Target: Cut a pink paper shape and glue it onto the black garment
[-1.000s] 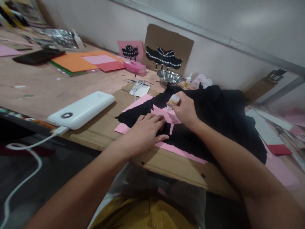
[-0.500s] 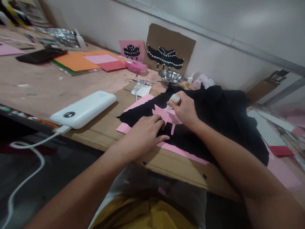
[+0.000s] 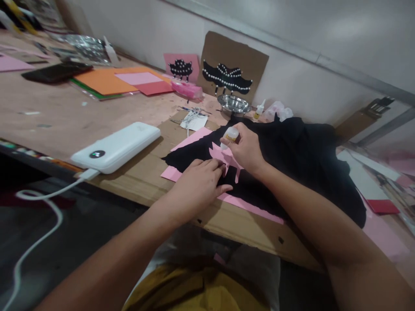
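Note:
My right hand (image 3: 247,149) grips a small white glue bottle (image 3: 231,134), its nozzle tipped down over a pink paper cutout (image 3: 231,160). The cutout has pointed edges and a thin leg-like strip, and it lies on black fabric (image 3: 301,160). My left hand (image 3: 205,179) rests flat with its fingers stretched on the cutout's left edge and the fabric, thumb apart. Beneath the fabric, the border of a pink sheet (image 3: 249,208) shows. The nozzle's tip is partly hidden, and I cannot tell whether glue is coming out.
A white power bank (image 3: 116,147) with a cable stands left on the cardboard (image 3: 129,183). Behind are a steel bowl (image 3: 234,103), a second glue bottle (image 3: 260,109) and a beaded black shape on a board (image 3: 236,47). Coloured sheets (image 3: 103,81) and a dark phone-like object (image 3: 55,71) lie farther left.
My right hand and the glue bottle have shifted slightly left along the cutout. My left hand stays in nearly the same place, pressed on the cutout's edge.

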Action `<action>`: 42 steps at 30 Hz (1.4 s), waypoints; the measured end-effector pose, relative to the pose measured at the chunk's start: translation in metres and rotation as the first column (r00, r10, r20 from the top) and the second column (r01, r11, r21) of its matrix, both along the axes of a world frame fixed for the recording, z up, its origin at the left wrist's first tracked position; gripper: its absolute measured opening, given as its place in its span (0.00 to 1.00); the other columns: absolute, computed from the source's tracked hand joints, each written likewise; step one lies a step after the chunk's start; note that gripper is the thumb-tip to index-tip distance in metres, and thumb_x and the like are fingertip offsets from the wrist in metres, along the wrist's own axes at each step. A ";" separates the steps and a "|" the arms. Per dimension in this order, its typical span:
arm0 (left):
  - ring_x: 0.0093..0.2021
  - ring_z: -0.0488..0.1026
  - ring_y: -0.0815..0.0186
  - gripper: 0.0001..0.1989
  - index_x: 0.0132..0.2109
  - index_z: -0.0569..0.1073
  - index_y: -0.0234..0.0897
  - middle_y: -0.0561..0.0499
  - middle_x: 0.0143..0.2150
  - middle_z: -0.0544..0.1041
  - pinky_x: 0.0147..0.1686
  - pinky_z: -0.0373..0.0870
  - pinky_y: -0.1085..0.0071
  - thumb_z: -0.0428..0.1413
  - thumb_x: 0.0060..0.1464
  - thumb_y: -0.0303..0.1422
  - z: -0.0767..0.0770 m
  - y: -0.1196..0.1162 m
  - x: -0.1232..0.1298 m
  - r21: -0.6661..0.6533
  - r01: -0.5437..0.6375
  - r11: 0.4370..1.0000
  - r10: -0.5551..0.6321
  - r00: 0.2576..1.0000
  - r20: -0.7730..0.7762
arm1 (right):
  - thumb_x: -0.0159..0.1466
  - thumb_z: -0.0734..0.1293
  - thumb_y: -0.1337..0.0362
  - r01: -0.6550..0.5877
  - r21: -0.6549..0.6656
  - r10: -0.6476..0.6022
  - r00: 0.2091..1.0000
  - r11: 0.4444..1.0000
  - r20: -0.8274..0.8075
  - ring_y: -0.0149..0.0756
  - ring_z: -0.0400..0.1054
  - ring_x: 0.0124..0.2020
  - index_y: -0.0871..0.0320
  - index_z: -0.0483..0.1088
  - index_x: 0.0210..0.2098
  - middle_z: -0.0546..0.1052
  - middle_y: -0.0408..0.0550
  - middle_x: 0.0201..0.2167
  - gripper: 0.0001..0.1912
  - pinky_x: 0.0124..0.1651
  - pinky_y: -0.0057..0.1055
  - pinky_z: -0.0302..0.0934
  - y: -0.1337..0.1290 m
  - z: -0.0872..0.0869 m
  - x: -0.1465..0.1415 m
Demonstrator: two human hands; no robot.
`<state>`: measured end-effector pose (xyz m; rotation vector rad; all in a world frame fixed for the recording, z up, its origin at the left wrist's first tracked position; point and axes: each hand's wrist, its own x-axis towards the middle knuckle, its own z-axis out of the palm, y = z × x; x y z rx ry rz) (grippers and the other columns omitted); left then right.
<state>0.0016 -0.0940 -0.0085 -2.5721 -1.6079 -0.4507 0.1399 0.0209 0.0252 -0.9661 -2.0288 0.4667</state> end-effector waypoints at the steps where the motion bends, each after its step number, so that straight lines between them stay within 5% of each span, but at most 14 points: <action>1: 0.56 0.72 0.53 0.24 0.56 0.75 0.32 0.41 0.53 0.78 0.49 0.63 0.59 0.54 0.64 0.47 0.000 0.000 0.000 0.001 0.002 1.000 -0.002 1.000 0.003 | 0.57 0.73 0.63 -0.005 -0.002 0.005 1.000 1.000 -0.001 0.31 0.61 0.28 0.56 0.64 0.30 0.71 0.39 0.26 0.12 0.34 0.30 0.55 -0.001 0.000 0.000; 18: 0.59 0.71 0.52 0.23 0.57 0.75 0.32 0.40 0.57 0.78 0.51 0.64 0.57 0.54 0.65 0.45 0.002 0.002 0.000 -0.051 0.008 0.999 -0.008 1.000 0.012 | 0.57 0.74 0.63 -0.037 -0.020 0.038 0.999 0.999 0.035 0.31 0.62 0.29 0.55 0.62 0.29 0.71 0.38 0.27 0.14 0.36 0.30 0.57 -0.010 0.003 -0.014; 25: 0.59 0.71 0.52 0.18 0.53 0.78 0.39 0.43 0.55 0.78 0.50 0.64 0.58 0.54 0.65 0.44 0.007 0.000 -0.001 -0.084 0.013 0.996 -0.011 1.000 0.025 | 0.58 0.73 0.62 -0.033 0.001 0.033 0.999 0.999 0.022 0.33 0.63 0.31 0.55 0.64 0.31 0.73 0.40 0.29 0.13 0.38 0.32 0.57 -0.001 -0.001 -0.027; 42: 0.60 0.71 0.52 0.22 0.57 0.76 0.34 0.42 0.58 0.77 0.51 0.65 0.58 0.55 0.65 0.44 0.002 0.002 -0.001 -0.045 0.003 0.999 -0.001 0.999 0.047 | 0.57 0.74 0.62 -0.035 0.009 0.034 0.999 0.999 0.028 0.30 0.59 0.27 0.54 0.59 0.27 0.69 0.38 0.25 0.17 0.34 0.30 0.55 -0.004 0.002 -0.020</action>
